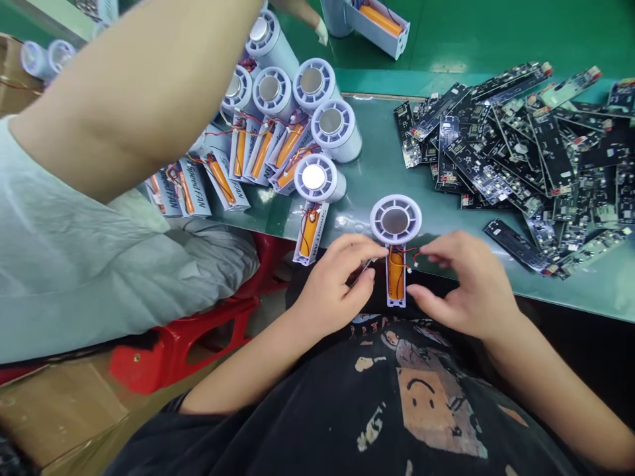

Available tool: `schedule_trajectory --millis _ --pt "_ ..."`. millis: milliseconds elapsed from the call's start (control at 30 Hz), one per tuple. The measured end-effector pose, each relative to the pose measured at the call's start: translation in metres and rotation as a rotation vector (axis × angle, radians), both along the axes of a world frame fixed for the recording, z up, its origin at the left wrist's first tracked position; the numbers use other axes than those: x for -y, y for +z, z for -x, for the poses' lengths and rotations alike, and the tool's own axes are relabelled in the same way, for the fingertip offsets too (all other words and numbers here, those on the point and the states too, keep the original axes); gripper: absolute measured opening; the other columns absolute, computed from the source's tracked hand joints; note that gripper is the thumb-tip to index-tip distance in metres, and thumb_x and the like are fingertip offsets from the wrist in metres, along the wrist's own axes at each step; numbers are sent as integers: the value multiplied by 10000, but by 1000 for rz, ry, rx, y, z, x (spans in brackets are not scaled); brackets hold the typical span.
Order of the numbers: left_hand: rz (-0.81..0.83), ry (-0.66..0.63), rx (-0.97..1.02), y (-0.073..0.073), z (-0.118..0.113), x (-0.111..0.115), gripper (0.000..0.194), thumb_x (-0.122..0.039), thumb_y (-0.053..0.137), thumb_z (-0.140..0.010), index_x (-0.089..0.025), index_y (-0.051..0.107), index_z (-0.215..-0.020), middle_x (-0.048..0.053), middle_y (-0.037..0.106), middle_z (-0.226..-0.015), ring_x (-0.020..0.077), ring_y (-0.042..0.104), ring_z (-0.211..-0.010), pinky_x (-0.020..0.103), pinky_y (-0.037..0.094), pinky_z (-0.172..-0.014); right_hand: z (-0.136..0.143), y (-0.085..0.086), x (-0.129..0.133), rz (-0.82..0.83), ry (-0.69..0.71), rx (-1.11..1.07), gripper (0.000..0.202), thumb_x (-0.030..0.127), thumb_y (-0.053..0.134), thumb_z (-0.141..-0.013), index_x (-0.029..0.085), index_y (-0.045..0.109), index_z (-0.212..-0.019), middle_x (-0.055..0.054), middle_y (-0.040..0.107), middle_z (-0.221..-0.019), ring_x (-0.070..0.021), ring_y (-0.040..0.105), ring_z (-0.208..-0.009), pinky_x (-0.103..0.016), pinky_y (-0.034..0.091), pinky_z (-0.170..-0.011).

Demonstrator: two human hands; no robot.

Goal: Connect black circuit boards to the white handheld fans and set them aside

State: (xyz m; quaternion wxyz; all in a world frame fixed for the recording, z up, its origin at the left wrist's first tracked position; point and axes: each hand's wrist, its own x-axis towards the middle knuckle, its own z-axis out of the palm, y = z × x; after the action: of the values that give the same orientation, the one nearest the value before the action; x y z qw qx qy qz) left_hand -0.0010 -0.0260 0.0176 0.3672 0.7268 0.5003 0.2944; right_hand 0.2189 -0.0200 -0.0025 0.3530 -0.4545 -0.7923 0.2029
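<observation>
A fan body [395,221] with a round slotted rim and a silver centre stands in front of me at the table edge. Its open handle shows an orange battery [395,274] and thin red and black wires [413,254] with small white plugs. On its left, my left hand [337,281] is closed on a thin circuit board [368,265], mostly hidden by the fingers. My right hand [466,281] is on the other side, thumb and forefinger apart, fingertips beside the wires; whether they touch a wire is unclear.
Several similar fan bodies [313,180] stand to the left. A heap of black circuit boards [496,152] covers the right of the green table [377,152]. A co-worker's arm [149,86] crosses the upper left, above a red stool [173,357]. Another hand [321,30] shows at the back.
</observation>
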Motion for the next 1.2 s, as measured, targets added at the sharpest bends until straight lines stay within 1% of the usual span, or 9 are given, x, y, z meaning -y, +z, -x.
schedule_trajectory --millis 67,133,267,333,500,700,833,1000,1200 --pt "-113 -74 -104 1 -1 1 337 -37 507 -869 -208 652 -1121 77 609 -1157 170 653 -1018 301 592 -839 -1 0 3 123 74 40 112 294 617 -899 226 638 -986 -33 693 -848 -182 628 -737 -338 453 -646" --pt "-205 -129 -231 1 -4 1 338 -53 504 -875 -210 658 -1132 86 590 -1141 174 641 -981 304 585 -808 1 0 4 181 -1 -23 89 207 567 -924 236 651 -937 -23 720 -846 -168 654 -743 -321 479 -662" --pt "-337 -160 -477 0 -14 0 252 -156 516 -914 -204 673 -1105 89 596 -1054 186 623 -826 286 555 -633 7 4 1 284 -180 -279 57 222 588 -923 242 641 -930 -6 706 -823 -143 641 -680 -296 502 -629" --pt "-337 -163 -495 1 -17 0 258 -165 508 -917 -197 667 -1117 88 599 -1036 187 619 -802 284 547 -613 7 9 0 243 -147 -307 61 211 590 -926 241 642 -940 -6 706 -831 -142 646 -694 -294 509 -638" --pt "-250 -106 -345 1 -15 0 219 -135 506 -889 -176 653 -1046 64 589 -1000 159 619 -799 270 560 -666 -1 14 2 -70 210 -18 160 183 636 -898 242 670 -1042 -22 735 -899 -165 667 -798 -323 489 -699" --pt "-396 -154 -418 -4 -13 -1 212 -163 482 -929 -177 662 -1039 69 610 -981 170 628 -779 268 550 -622 -12 -10 -6 -173 138 82 278 90 551 -922 232 644 -1142 -54 714 -960 -177 651 -835 -320 498 -686" --pt "-469 -179 -430 -10 -12 -3 227 -177 457 -952 -177 676 -1013 75 621 -974 175 632 -766 275 544 -617 -9 -9 -14 -191 132 23 184 155 583 -939 241 687 -1064 -41 699 -918 -163 644 -797 -311 518 -679" --pt "-393 -89 -373 -13 -13 -4 182 -225 475 -976 -191 649 -1019 58 637 -969 178 647 -822 267 539 -656 4 9 -10 -29 109 -199 196 124 586 -928 251 699 -1025 -26 683 -938 -126 667 -848 -264 553 -729" --pt "-152 8 -290 -16 -19 -12 55 -253 589 -907 -206 588 -935 32 623 -934 190 624 -811 284 514 -671 0 17 -7 -190 374 174 206 185 484 -987 204 689 -987 -49 758 -998 -161 684 -826 -303 484 -656"
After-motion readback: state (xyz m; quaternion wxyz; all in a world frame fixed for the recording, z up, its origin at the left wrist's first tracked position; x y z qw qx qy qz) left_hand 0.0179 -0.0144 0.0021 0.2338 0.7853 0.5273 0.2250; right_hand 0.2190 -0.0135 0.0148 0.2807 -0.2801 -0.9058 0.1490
